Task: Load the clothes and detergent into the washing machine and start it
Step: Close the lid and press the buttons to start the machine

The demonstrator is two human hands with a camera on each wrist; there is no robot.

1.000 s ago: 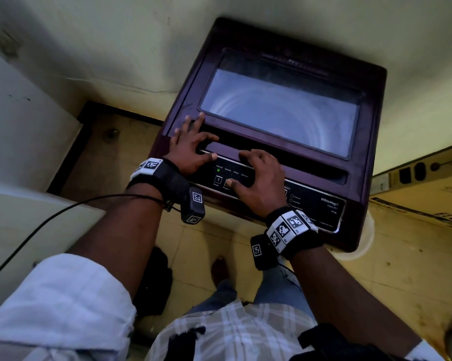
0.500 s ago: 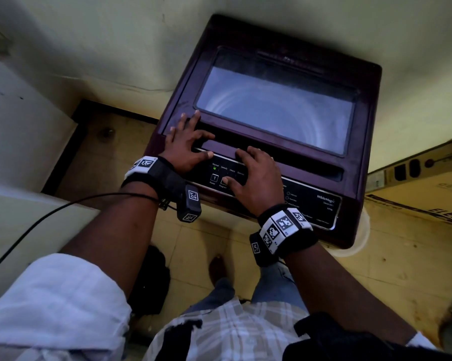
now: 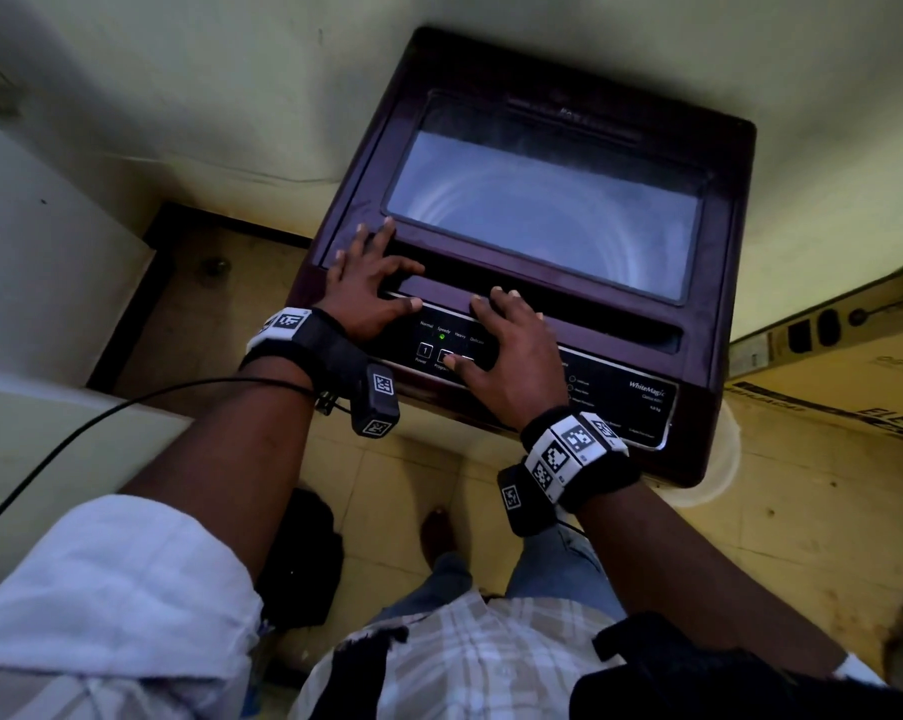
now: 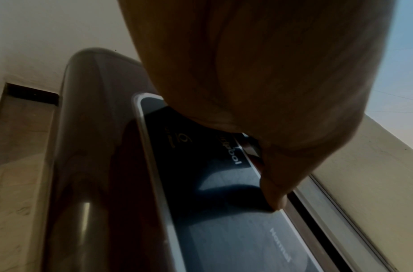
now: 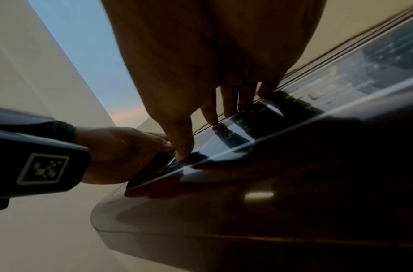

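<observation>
a: washing machine (image 3: pixel 568 210), lid shut, under both hands; which step?
b: starting it, likely. right hand (image 3: pixel 511 356) spread flat, thumb on a control panel (image 3: pixel 610 402) button; left hand (image 3: pixel 366 288) open, resting beside. next needs one firm press.

Green light (image 3: pixel 442 336) now under "Speedy"

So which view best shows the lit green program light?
The head view: the green light sits readable under "Speedy". The right wrist view shows only green glints on the control panel; the left wrist view shows none.
</observation>
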